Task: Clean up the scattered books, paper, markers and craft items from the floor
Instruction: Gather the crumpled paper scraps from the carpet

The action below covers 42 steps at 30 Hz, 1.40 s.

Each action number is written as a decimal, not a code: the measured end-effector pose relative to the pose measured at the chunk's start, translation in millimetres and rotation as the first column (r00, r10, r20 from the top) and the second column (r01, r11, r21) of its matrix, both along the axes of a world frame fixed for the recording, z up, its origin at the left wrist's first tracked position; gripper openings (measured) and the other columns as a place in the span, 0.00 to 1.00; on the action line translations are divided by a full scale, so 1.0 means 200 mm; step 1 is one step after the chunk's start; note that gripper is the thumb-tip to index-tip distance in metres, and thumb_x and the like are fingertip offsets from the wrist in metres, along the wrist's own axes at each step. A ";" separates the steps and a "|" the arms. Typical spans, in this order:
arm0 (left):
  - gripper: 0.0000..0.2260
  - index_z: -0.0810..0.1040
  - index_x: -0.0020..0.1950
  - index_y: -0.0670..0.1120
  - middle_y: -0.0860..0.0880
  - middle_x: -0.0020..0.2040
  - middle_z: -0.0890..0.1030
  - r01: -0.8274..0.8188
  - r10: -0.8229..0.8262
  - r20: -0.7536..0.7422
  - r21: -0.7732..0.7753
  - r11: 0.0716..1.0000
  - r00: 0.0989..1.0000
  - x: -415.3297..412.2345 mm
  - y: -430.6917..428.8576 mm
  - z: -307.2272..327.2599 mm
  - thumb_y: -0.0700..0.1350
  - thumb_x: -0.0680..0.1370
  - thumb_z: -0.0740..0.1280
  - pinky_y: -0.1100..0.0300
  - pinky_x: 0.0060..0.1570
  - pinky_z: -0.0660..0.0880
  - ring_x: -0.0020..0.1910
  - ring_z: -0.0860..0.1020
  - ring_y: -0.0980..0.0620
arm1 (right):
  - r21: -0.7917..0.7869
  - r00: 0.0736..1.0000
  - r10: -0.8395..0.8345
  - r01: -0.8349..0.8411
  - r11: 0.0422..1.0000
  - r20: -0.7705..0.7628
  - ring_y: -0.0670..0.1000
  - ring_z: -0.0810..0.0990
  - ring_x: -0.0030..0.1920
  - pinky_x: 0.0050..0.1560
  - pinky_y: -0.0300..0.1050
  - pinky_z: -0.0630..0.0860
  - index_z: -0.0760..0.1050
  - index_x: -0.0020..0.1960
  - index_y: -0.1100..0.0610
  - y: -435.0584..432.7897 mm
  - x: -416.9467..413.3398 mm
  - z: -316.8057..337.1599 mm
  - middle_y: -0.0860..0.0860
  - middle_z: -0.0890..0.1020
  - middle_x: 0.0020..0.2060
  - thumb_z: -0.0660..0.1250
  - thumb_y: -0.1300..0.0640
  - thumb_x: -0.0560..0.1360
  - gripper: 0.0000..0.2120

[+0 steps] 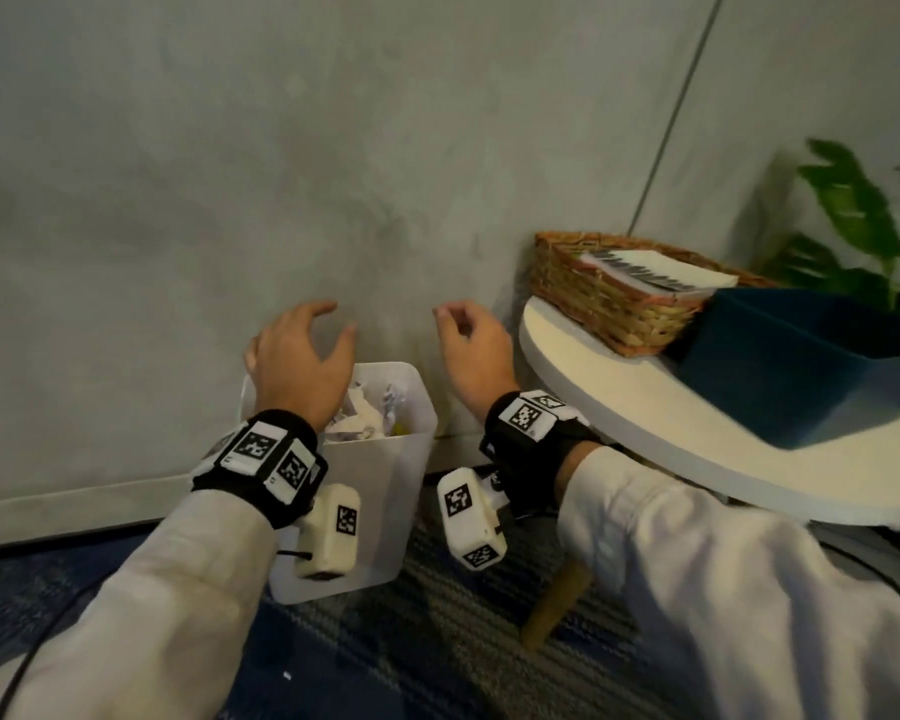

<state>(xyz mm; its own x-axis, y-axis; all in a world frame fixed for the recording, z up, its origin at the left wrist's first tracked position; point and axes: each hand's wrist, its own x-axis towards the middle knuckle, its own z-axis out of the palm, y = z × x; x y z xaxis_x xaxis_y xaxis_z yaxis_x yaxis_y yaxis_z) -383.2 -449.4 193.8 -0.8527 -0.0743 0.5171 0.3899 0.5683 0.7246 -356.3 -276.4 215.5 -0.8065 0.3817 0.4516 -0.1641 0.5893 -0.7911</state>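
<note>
Paper [366,414], crumpled, is piled in the white bin [385,517] on the floor [427,631] by the wall [230,174]. Nothing is held: the left hand [297,366] is spread wide above the bin, the right hand [471,353] loosely curled beside it. White sheets [663,270] are laid in the wicker basket [588,298] on the round table [635,423].

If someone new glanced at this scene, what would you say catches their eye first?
The left hand and right hand, both empty, hover near a white bin of crumpled paper by the wall. At right, a round white table carries a wicker basket and a blue box.
</note>
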 end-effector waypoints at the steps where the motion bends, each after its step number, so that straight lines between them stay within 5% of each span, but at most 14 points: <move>1: 0.16 0.76 0.66 0.51 0.49 0.65 0.78 0.023 -0.022 -0.031 0.035 0.999 0.999 0.03 0.04 0.06 0.54 0.80 0.65 0.47 0.71 0.56 0.67 0.72 0.46 | 0.019 0.998 -0.027 0.028 0.999 -0.057 0.52 0.79 0.51 0.50 0.42 0.71 0.80 0.55 0.57 0.04 0.05 0.06 0.55 0.82 0.50 0.63 0.53 0.80 0.10; 5: 0.17 0.75 0.66 0.55 0.53 0.60 0.80 0.204 -0.177 -0.166 0.167 0.965 0.970 0.22 0.29 0.32 0.53 0.77 0.62 0.43 0.72 0.60 0.63 0.75 0.50 | -0.025 0.949 -0.131 0.129 0.991 -0.286 0.49 0.79 0.51 0.53 0.43 0.74 0.79 0.54 0.55 0.31 0.37 0.35 0.51 0.82 0.49 0.61 0.54 0.80 0.09; 8: 0.18 0.76 0.63 0.55 0.54 0.55 0.80 0.375 -0.317 -0.251 0.234 0.897 0.915 0.40 0.53 0.52 0.55 0.75 0.61 0.39 0.67 0.66 0.60 0.76 0.50 | -0.120 0.902 -0.217 0.185 0.975 -0.373 0.44 0.78 0.47 0.48 0.35 0.73 0.77 0.54 0.54 0.56 0.69 0.52 0.46 0.79 0.45 0.61 0.55 0.81 0.07; 16: 0.15 0.76 0.54 0.59 0.58 0.42 0.80 0.744 -0.694 -0.269 0.187 0.642 0.667 1.12 1.41 0.78 0.55 0.68 0.62 0.44 0.58 0.75 0.46 0.79 0.54 | -0.200 0.743 -0.515 0.478 0.855 -0.427 0.44 0.78 0.44 0.47 0.37 0.76 0.75 0.54 0.53 1.32 1.63 0.63 0.49 0.80 0.46 0.62 0.61 0.79 0.06; 23: 0.13 0.77 0.56 0.56 0.54 0.46 0.82 0.939 -0.938 -0.108 0.144 0.313 0.329 1.85 2.18 0.80 0.49 0.73 0.70 0.45 0.60 0.76 0.50 0.80 0.51 | -0.217 0.530 -0.805 0.781 0.586 -0.266 0.43 0.74 0.37 0.42 0.40 0.70 0.72 0.59 0.53 1.82 2.61 0.52 0.46 0.76 0.39 0.64 0.59 0.79 0.09; 29: 0.15 0.78 0.58 0.50 0.49 0.44 0.82 0.959 -0.994 0.044 0.262 0.104 0.095 2.61 2.68 0.69 0.40 0.73 0.70 0.54 0.50 0.77 0.41 0.79 0.50 | -0.246 0.342 -0.938 0.905 0.346 -0.059 0.46 0.74 0.37 0.41 0.42 0.71 0.69 0.64 0.53 2.02 3.42 0.37 0.47 0.75 0.40 0.63 0.56 0.80 0.13; 33: 0.15 0.78 0.58 0.50 0.54 0.38 0.79 0.958 -0.988 0.155 0.286 0.026 -0.019 3.09 2.91 0.52 0.39 0.73 0.70 0.56 0.51 0.76 0.42 0.78 0.49 | -0.241 0.231 -0.971 0.947 0.212 0.056 0.46 0.70 0.32 0.31 0.35 0.68 0.68 0.64 0.55 2.12 3.92 0.19 0.48 0.71 0.35 0.62 0.58 0.80 0.13; 39: 0.15 0.77 0.59 0.47 0.54 0.37 0.78 0.930 -0.915 0.368 0.367 -0.020 -0.165 3.59 3.15 0.08 0.37 0.74 0.69 0.61 0.42 0.71 0.36 0.77 0.54 | -0.193 0.041 -0.931 0.981 -0.032 0.363 0.56 0.79 0.48 0.50 0.51 0.75 0.70 0.63 0.54 2.29 4.55 -0.28 0.56 0.81 0.50 0.66 0.52 0.77 0.16; 42: 0.16 0.77 0.61 0.46 0.53 0.38 0.79 0.926 -0.851 0.481 0.377 -0.016 -0.211 3.76 3.25 -0.21 0.35 0.75 0.69 0.61 0.41 0.73 0.35 0.77 0.53 | -0.044 -0.035 -0.775 0.996 -0.080 0.631 0.60 0.81 0.51 0.53 0.55 0.79 0.74 0.53 0.56 2.31 4.84 -0.58 0.57 0.80 0.48 0.64 0.53 0.76 0.08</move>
